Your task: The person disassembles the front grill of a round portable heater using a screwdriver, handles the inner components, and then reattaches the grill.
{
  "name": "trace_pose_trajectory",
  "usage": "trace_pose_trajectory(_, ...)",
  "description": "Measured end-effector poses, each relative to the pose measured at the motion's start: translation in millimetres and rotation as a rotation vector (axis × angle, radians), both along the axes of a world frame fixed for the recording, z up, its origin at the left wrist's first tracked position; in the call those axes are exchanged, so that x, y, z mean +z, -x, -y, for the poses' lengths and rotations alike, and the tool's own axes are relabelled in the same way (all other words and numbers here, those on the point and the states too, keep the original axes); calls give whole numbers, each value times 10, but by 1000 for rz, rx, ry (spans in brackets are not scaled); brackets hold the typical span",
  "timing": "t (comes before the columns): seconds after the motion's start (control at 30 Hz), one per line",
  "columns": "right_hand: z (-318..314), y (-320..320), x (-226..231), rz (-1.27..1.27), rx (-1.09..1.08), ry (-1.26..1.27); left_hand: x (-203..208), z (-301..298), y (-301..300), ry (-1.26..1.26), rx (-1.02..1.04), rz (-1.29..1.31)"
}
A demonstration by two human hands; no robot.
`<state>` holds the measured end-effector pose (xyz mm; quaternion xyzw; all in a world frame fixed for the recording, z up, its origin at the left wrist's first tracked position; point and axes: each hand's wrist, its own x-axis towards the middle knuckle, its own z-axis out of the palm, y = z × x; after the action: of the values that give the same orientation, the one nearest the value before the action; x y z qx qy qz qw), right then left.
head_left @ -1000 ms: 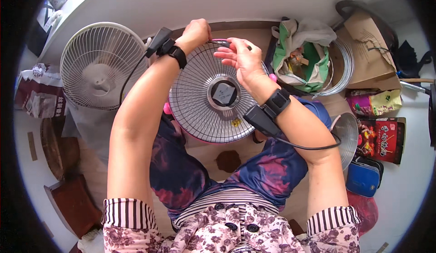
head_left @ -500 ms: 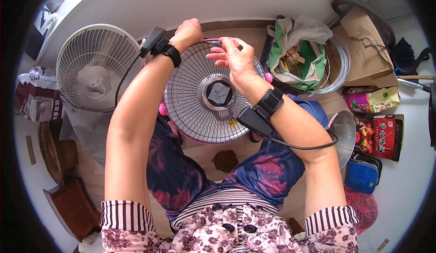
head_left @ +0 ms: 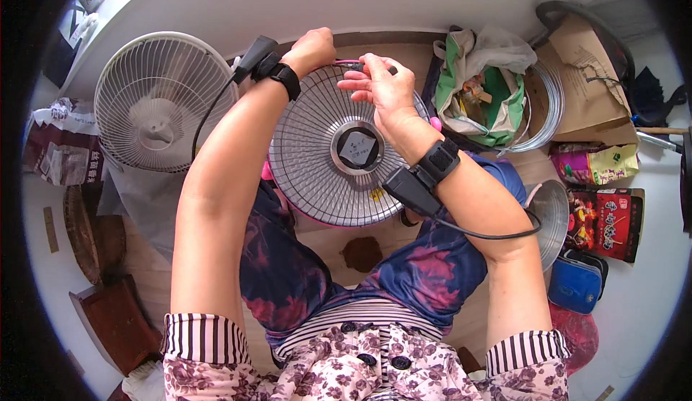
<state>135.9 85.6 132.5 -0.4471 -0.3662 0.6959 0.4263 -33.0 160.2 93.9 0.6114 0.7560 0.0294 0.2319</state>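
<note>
A round electric heater (head_left: pixel 317 123) with a dark wire grille, a pink rim and a silver hub stands between my knees. At its far rim my left hand (head_left: pixel 314 48) is closed, its fingertips mostly hidden behind the hand and the edge. Close by, my right hand (head_left: pixel 389 87) pinches a thin dark tool (head_left: pixel 352 65) between thumb and forefinger, with the tool's tip at the rim. The other right fingers are loosely stretched over the grille. Most of the tool is covered by the hand, so its exact kind is unclear.
To the left stands a white fan (head_left: pixel 162 105). On the right are a green and white bag (head_left: pixel 515 105), a wire coil (head_left: pixel 551 105), cardboard (head_left: pixel 587 105), a metal bowl (head_left: pixel 551 221), food packets (head_left: pixel 613 224) and a blue case (head_left: pixel 574 286). A brown wooden stool (head_left: pixel 119 325) lies lower left.
The view has shifted a little, so the heater and both hands appear slightly farther right. Both hands keep their places at the far rim, with the same grips.
</note>
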Motion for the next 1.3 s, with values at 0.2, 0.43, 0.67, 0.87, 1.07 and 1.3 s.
trace_pose_trajectory(0.2, 71, 8, 35, 4, -23, 14, 19, -10, -13, 47, -34, 28)
trace_pose_trajectory(0.43, 168, 64, -10, -65, -29, 40, 17, 17, 0, 11, -116, 2)
trace_pose_trajectory(0.67, 193, 86, -127, -86, -52, 1, 73, 39, -38, 3, -91, -9)
trace_pose_trajectory(0.87, 228, 127, -150, -56, -43, -50, 55, 39, -56, 16, -71, 23)
trace_pose_trajectory(1.07, 231, 159, -176, -12, -33, -98, 28, 17, -46, -9, -48, 40)
trace_pose_trajectory(1.3, 282, 190, -139, 24, -22, -104, -62, 2, 7, -51, 111, 86)
